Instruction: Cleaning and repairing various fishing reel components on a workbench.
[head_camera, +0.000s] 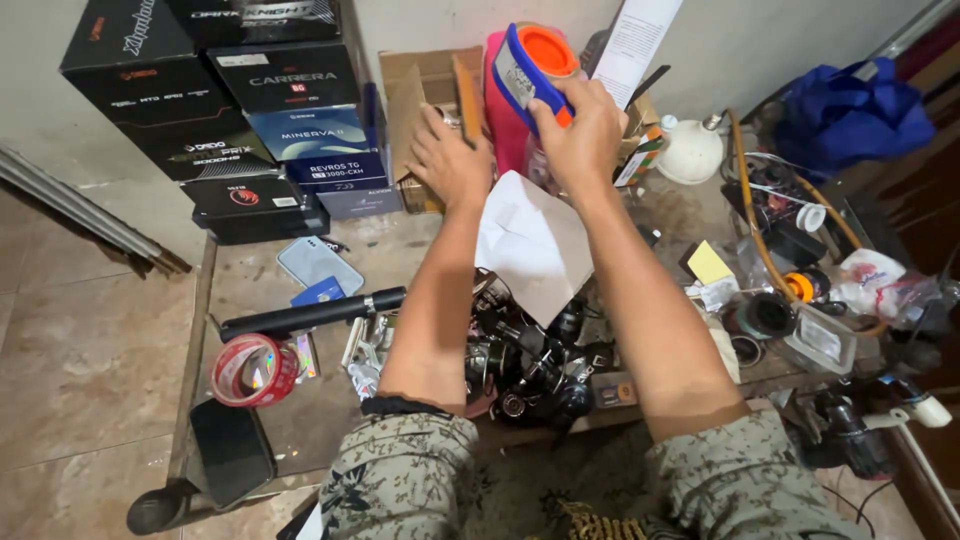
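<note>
Orange-lidded clear plastic jar with a blue label (535, 70), far back on the cluttered table, is pinched in the right hand (575, 135) while the left hand (450, 160) rests loosely curled on the brown cardboard box (430, 85), so imo that fingertip grip could slip and drop it onto the black fishing reels (530, 365).

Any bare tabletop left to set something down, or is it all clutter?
Bare patch on the table between the stacked boxes, the phone and the left hand. Smaller gap between the tape roll and dark tablet. Crowded under both forearms and across the right side.
</note>
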